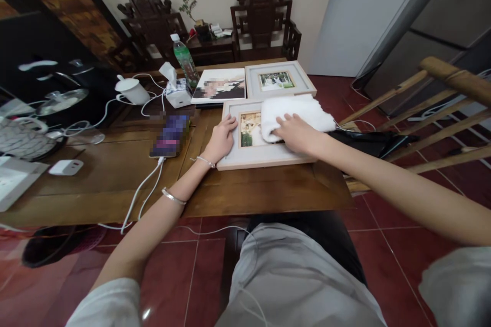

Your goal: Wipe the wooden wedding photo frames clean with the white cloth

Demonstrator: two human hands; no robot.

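A light wood picture frame [264,158] lies flat near the table's front edge, a small photo [249,130] set in its pale mat. My left hand [223,138] grips its left side, fingers curled over the border. On the right half of the frame lies a folded, fluffy white towel [307,110]. My right hand [295,133] presses on the towel with bent fingers closed on its near edge. The towel covers part of the photo and the frame's upper right. Behind are a second wood frame [251,76] and a photo panel [220,93].
Left of the frames are a phone [171,135] on a white cable, a tissue box [178,96], a green-labelled bottle [184,59] and a lidded white cup [132,90]. A white charger [66,167] sits farther left. A wooden chair [441,69] stands at right.
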